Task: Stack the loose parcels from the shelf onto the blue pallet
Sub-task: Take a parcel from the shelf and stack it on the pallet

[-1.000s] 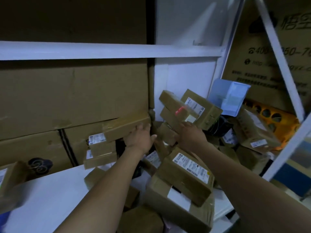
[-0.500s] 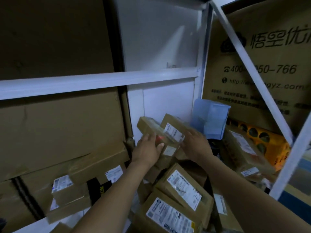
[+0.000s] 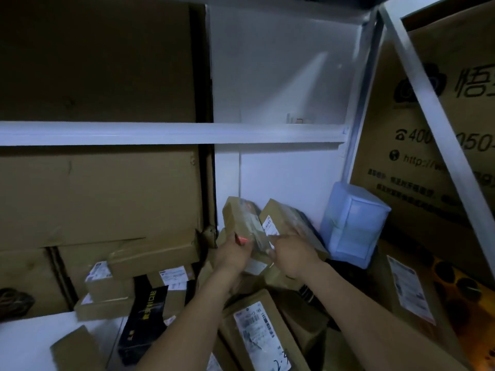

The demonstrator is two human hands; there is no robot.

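A heap of brown parcels fills the white shelf's right corner. On top of it lean two small ones: a taped parcel (image 3: 241, 219) with a red mark low on it, and beside it a parcel with a white label (image 3: 281, 218). My left hand (image 3: 231, 254) grips the taped parcel from below. My right hand (image 3: 292, 253) rests on the labelled parcel, fingers against its lower edge, and the grip is blurred. A larger labelled parcel (image 3: 257, 330) lies under my forearms. The blue pallet is out of view.
A pale blue wrapped package (image 3: 351, 223) stands at the right of the heap. Big cartons (image 3: 101, 199) fill the shelf's left side, with a black box (image 3: 144, 311) and small parcels in front. A white shelf rail (image 3: 171, 132) crosses above, a diagonal brace (image 3: 439, 121) at right.
My left hand left the long parcel on the left and joined my right hand at the two top parcels. The view tilted upward and closer to the corner.
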